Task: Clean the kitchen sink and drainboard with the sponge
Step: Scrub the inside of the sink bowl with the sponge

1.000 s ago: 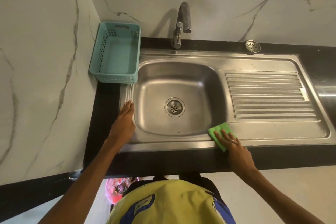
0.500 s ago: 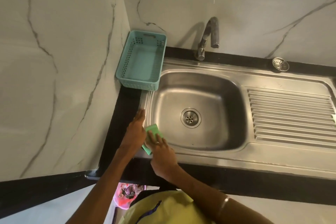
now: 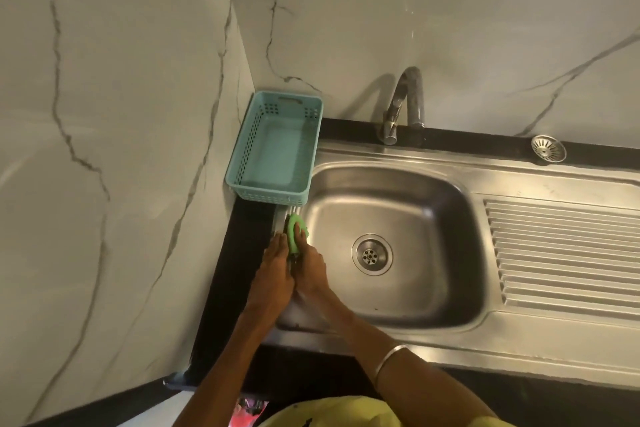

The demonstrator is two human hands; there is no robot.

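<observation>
While beside sink: sponge

One sink, one drainboard and one tap are counted. One sponge, one basket, one loose strainer and two hands are recorded.

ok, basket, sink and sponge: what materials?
Basket: teal moulded plastic, matte by the look; perforated walls and a cut-out handle. Sink: likely stainless steel, brushed; grey metallic sheen, soft reflections, pressed drainboard ribs. Sponge: bright green, probably foam or scouring pad; it bends under the right hand.
</observation>
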